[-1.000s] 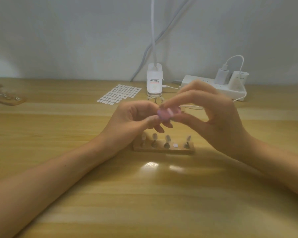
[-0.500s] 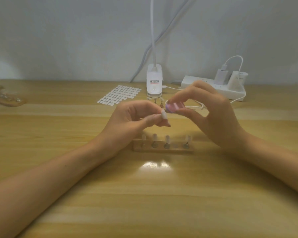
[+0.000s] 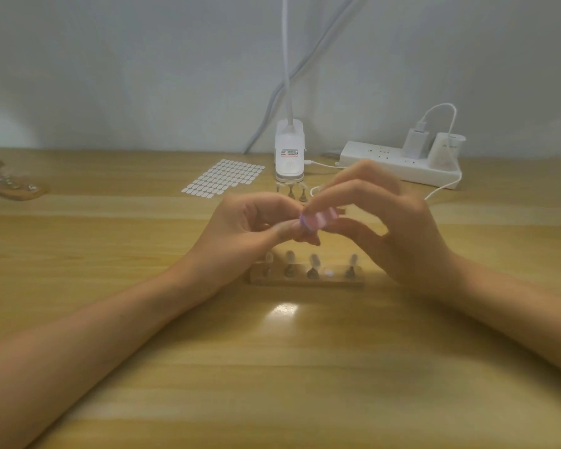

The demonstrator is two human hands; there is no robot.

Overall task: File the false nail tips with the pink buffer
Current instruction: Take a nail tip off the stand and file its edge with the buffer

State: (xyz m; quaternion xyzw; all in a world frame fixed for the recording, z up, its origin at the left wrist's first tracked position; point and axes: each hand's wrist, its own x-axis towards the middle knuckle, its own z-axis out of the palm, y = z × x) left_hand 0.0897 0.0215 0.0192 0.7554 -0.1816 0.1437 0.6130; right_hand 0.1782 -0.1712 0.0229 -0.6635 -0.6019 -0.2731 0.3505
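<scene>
Your left hand [image 3: 250, 228] curled its fingertips against the pink buffer [image 3: 318, 219]; whether they pinched anything, I cannot tell. That small, pale, blurred block sat above the wooden nail stand [image 3: 305, 280], clamped in your right hand [image 3: 399, 228].

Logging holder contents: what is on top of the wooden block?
Four upright nail tips stand on the wooden block; one seat shows only a pale disc. The left hand partly covers the leftmost tip, so its top is unclear.

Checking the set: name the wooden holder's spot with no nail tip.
Fourth spot from the left: only a pale dot there; the other four hold upright tips.
</scene>
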